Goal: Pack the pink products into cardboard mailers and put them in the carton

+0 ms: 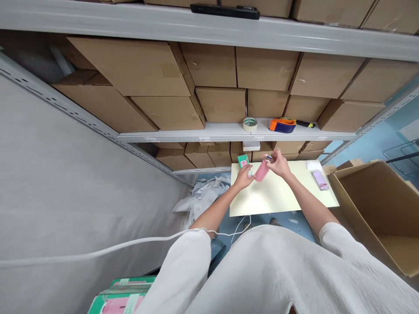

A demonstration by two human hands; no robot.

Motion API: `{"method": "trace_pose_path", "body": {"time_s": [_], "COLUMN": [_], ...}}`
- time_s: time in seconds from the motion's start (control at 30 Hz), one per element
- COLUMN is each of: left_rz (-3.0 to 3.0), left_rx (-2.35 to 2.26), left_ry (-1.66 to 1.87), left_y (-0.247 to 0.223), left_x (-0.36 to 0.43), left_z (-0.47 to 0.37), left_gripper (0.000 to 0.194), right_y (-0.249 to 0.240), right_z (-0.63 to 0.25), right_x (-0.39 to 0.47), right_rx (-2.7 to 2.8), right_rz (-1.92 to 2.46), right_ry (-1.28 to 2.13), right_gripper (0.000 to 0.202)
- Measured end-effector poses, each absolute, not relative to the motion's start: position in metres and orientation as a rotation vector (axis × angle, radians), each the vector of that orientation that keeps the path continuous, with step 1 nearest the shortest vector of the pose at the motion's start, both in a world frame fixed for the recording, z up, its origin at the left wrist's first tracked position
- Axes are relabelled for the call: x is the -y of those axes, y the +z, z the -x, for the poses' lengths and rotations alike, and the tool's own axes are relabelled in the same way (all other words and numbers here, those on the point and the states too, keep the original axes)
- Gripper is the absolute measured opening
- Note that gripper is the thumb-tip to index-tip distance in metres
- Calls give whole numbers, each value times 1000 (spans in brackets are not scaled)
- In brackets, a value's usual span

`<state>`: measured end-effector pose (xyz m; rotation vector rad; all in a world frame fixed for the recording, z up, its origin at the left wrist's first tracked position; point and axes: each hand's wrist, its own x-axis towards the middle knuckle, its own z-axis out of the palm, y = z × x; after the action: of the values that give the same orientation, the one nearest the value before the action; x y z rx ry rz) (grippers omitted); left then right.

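My right hand (278, 164) grips the top end of a pink cylinder (262, 171), which looks like a small bottle and is held tilted over the pale table. Some small dark and clear detail shows at its upper end, too small to make out. My left hand (244, 177) is around the lower part of a small green and pink box (243, 160), with finger and thumb on either side of it. Its fingertips come close to the lower end of the pink cylinder; whether they touch it, I cannot tell.
On the pale table (278, 200) lie a blurred purple packet (320, 180) and a white pad (314, 165). An open carton (369, 174) stands right. Shelf items include a tape roll (250, 124) and orange-blue tape dispenser (282, 125). A white cable (131, 242) crosses my left arm.
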<state>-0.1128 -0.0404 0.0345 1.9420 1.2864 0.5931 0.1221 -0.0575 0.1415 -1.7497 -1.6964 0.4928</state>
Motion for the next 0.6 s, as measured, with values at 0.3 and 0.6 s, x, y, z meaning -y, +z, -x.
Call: {"method": "trace_pose_path", "body": {"time_s": [0.3, 0.6], "left_rz": [-1697, -1441], "left_rx": [-1071, -998], "left_ry": [599, 636], "left_y": [55, 42], "left_x": [63, 61], "left_z": [84, 75], "left_gripper": [70, 63], "right_y": [134, 111], "right_z": [-119, -120], "right_x": [58, 56], "right_rx": [1540, 1344], "right_rz": [1780, 1558], "right_ry": [619, 889], "right_gripper": [46, 48]}}
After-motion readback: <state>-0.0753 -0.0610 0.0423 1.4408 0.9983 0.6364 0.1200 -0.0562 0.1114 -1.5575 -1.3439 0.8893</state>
